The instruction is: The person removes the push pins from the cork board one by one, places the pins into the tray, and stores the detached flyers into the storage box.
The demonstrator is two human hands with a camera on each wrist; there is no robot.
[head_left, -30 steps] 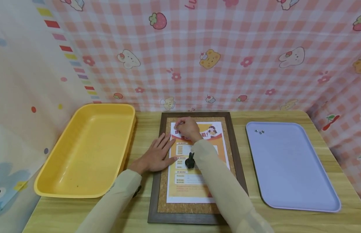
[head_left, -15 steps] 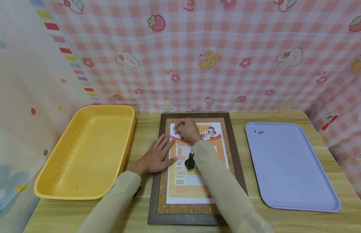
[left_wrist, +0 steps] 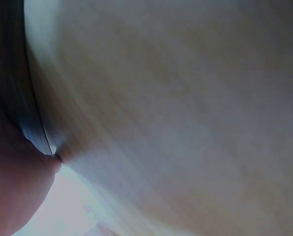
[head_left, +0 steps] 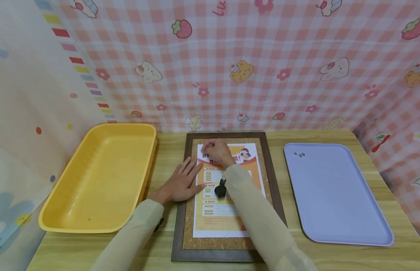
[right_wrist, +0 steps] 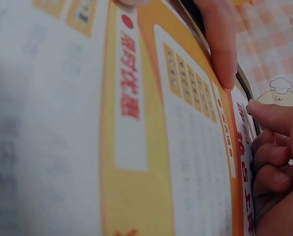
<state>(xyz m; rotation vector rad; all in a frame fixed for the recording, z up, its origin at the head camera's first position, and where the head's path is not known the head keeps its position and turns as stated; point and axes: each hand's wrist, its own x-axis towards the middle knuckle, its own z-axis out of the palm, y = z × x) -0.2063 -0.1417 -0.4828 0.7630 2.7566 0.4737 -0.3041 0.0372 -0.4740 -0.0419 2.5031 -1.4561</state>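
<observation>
A printed orange and white poster (head_left: 216, 226) lies on a cork board (head_left: 210, 244) with a dark wooden frame. My left hand (head_left: 182, 182) rests with spread fingers across the board's left frame and the poster's left edge. At the poster's upper left corner is my right hand (head_left: 218, 151), its fingers curled. In the right wrist view, a tiny shiny thumbtack (right_wrist: 248, 110), mostly hidden, sits under a fingertip of the right hand (right_wrist: 274, 162) against the paper. The left wrist view holds the dark frame edge (left_wrist: 11, 64) and part of the left hand (left_wrist: 18, 177).
To the left stands a deep yellow tub (head_left: 101, 180). A shallow lilac tray (head_left: 338, 199) lies to the right, with several small metal tacks (head_left: 300, 154) near its upper left corner. A checked cloth (head_left: 210, 67) hangs behind the wooden table (head_left: 165, 233).
The head view has tilted up slightly. Both hands stay in the same places on the poster, and the poster, board, tub and tray have not moved.
</observation>
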